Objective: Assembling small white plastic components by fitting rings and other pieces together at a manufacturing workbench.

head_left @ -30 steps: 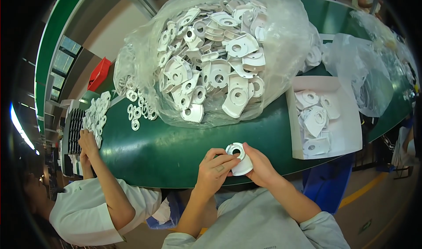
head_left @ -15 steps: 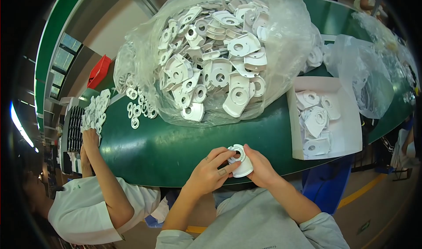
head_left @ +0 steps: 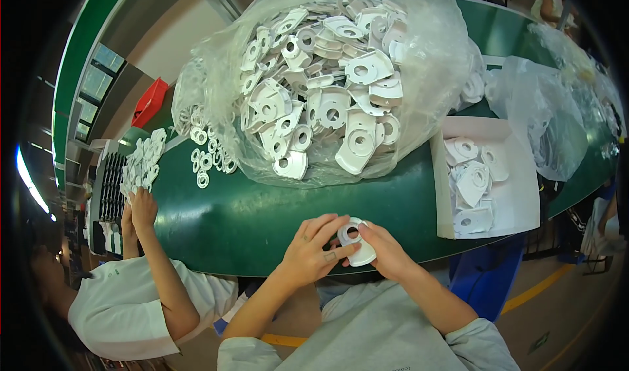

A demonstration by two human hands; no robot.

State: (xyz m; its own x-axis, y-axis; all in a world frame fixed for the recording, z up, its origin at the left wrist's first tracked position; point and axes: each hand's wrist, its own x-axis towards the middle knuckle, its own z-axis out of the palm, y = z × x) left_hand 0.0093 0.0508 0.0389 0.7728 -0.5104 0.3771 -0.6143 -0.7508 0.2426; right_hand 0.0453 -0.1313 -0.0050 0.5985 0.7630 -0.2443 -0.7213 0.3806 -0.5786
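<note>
Between my hands, over the near edge of the table, is a white plastic part with a round hole at its upper end and a wider, rounded lower end. My left hand grips its left side, with fingers laid over the face near the hole. On the other side my right hand is closed around the part, its thumb by the ring. Beyond my hands, a large clear plastic bag lies open, heaped with similar white parts.
Right of my hands stands a white box holding several white parts. Small white rings lie left of the bag on the green table. At left, a co-worker's hands are at another pile of parts. A red bin sits behind.
The part in my hands has turned slightly and now faces up more. My left fingers have shifted over it, and the co-worker's hands have moved slightly.
</note>
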